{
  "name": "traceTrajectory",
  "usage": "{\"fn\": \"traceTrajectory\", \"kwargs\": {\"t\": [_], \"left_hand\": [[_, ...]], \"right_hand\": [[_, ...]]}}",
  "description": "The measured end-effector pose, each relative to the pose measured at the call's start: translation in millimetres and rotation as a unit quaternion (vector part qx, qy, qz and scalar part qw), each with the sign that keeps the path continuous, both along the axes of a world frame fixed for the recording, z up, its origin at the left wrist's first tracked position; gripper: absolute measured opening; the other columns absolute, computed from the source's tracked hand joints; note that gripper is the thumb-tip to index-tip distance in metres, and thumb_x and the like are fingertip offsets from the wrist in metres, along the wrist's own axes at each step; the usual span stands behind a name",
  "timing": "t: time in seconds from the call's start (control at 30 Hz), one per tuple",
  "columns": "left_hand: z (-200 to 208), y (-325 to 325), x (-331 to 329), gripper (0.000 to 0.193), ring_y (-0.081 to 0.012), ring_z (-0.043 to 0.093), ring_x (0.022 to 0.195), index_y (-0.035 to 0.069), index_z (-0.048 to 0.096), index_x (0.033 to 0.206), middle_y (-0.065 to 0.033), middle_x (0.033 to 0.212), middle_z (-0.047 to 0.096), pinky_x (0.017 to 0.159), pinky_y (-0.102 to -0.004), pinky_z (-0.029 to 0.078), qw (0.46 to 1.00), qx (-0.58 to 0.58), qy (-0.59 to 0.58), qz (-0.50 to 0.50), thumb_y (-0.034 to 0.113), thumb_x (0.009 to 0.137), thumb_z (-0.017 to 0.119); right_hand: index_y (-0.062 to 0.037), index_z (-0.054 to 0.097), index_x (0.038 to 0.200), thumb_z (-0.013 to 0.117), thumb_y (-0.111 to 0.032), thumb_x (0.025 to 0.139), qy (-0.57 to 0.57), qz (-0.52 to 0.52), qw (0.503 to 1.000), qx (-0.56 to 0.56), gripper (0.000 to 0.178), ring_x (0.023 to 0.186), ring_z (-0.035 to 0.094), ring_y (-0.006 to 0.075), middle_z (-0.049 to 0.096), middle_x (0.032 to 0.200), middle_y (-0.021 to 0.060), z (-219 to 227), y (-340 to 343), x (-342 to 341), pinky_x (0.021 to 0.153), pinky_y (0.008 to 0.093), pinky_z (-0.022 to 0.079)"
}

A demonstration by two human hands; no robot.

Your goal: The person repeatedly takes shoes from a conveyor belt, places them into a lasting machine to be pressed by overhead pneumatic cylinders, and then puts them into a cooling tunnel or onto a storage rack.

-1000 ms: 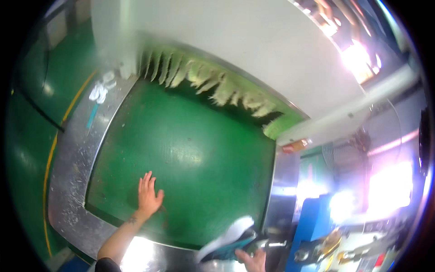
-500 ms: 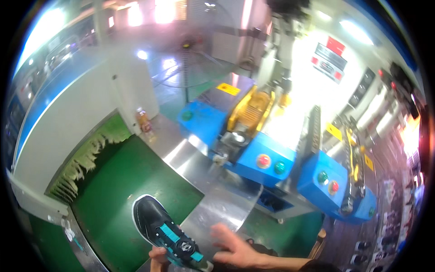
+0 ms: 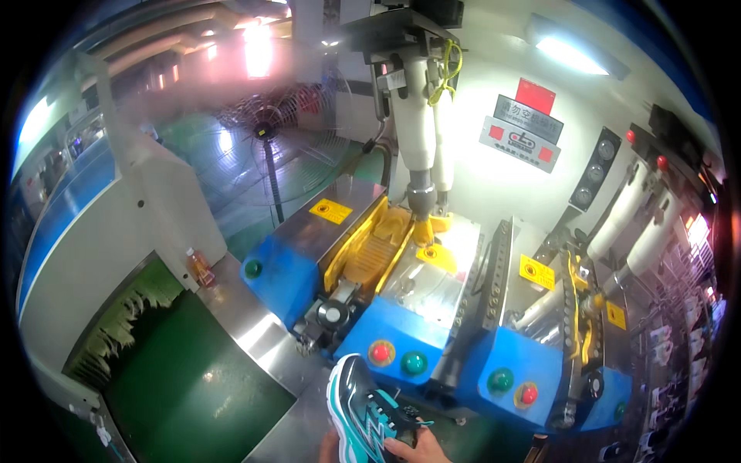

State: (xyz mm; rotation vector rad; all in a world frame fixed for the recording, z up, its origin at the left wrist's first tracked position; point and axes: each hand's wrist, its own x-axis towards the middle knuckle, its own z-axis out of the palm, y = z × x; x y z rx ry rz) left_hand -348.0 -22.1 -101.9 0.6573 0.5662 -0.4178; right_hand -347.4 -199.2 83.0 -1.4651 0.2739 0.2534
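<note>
A black sneaker (image 3: 355, 393) with teal trim and a white sole is tilted with its toe up, low in the middle of the head view. My left hand (image 3: 329, 446) is closed on the sole side, mostly hidden by the shoe and the lower edge. My right hand (image 3: 423, 449) grips the other side near the ankle opening, fingers pressed against the upper. Just beyond the shoe stands a machine front (image 3: 397, 336) with a red button (image 3: 381, 353) and a green button (image 3: 414, 363). Behind that lies a yellow foot-shaped cradle (image 3: 378, 251).
At left, a green conveyor belt (image 3: 208, 386) comes from a fringed opening (image 3: 127, 324). A small bottle (image 3: 201, 268) stands on the metal ledge. White press cylinders (image 3: 417, 116) hang over the cradle. A second blue button box (image 3: 513, 378) is at right, and a fan (image 3: 266, 131) stands behind.
The sneaker has moved right, away from over the belt, and turned to show its side. My right hand has closed on it. The view has swung toward the machine.
</note>
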Motion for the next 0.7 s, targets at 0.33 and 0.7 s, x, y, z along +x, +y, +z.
{"fn": "traceTrajectory", "kwargs": {"t": [0.33,0.7], "left_hand": [[-84,70,98,0.042,-0.0365,0.055,0.109,-0.003,0.055,0.121,-0.0241,0.117,0.058,0.099,-0.0504,0.041,0.325,0.788,-0.44,-0.282,0.017,0.084,0.053],[-76,76,106,0.032,-0.0315,0.06,0.092,-0.001,0.058,0.115,-0.0204,0.103,0.061,0.08,-0.0463,0.05,0.349,0.769,-0.467,-0.262,0.019,0.092,0.048]], "right_hand": [[-0.0002,0.042,0.132,0.06,-0.021,0.092,0.15,-0.06,0.979,0.125,0.049,0.109,0.059,0.0264,0.058,0.12,0.0153,94,8,244,0.097,0.0426,0.047],[0.0118,0.047,0.103,0.068,-0.027,0.078,0.084,-0.154,0.897,-0.405,0.051,0.083,0.065,0.0307,0.063,0.089,0.0221,-44,-11,508,0.069,0.0372,0.052]]}}
